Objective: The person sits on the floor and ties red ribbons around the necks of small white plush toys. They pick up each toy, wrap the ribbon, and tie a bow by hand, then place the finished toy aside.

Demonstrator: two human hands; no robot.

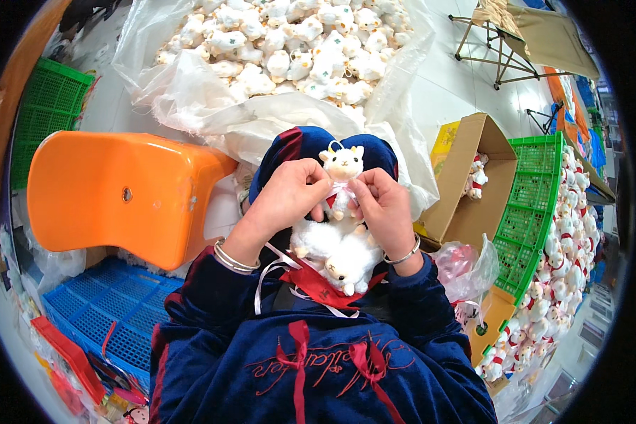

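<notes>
A small white plush lamb [344,164] with yellow horns and a hanging loop stands upright above my lap. A pale pink ribbon [342,189] crosses its neck, with a bit of red cloth below. My left hand [290,194] pinches the ribbon at one side of the neck, and my right hand [387,212] pinches it at the other. Fingers partly hide the lamb's body. More white plush lambs [348,265] lie in my lap under my hands. Beside them are red cloth pieces [316,284] and loose white ribbons [263,281].
Ahead, a plastic sheet [219,116] bears a heap of white plush toys [297,42]. An orange stool [113,194] stands left, above a blue crate [109,304]. To the right are a cardboard box [466,191], a green crate [526,219] and many plush toys with red scarves [558,261].
</notes>
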